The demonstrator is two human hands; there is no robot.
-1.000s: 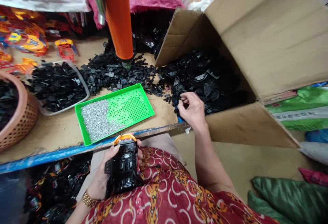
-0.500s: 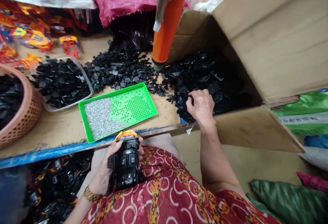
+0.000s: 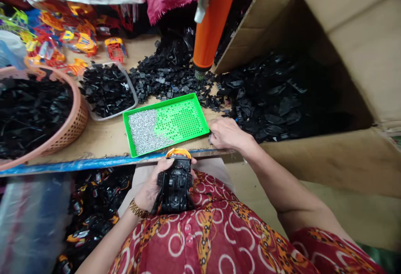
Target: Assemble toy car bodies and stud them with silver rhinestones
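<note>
In my left hand [image 3: 158, 178] is a toy car [image 3: 176, 182], its black underside up and its orange front end pointing to the table. The fingers wrap round its sides, and its rear end lies against the patterned shirt. My right hand [image 3: 226, 133] is at the table edge, beside the right end of a green perforated tray [image 3: 205, 130]. Its fingers are curled together; a bit of something dark shows at the fingertips, too small to name. Small silver screws [image 3: 145, 132] fill the tray's left part.
An orange electric screwdriver [image 3: 208, 36] hangs above the loose black plastic parts [image 3: 172, 79]. A clear tub [image 3: 134, 94] and a pink basket [image 3: 77, 115] hold more black parts. At right stands an open cardboard box [image 3: 316, 150]. Colourful car bodies [image 3: 78, 42] lie at back left.
My right hand has moved left, from the black parts at the box to the tray's right end. My left hand keeps its hold on the toy car. The view has shifted.
</note>
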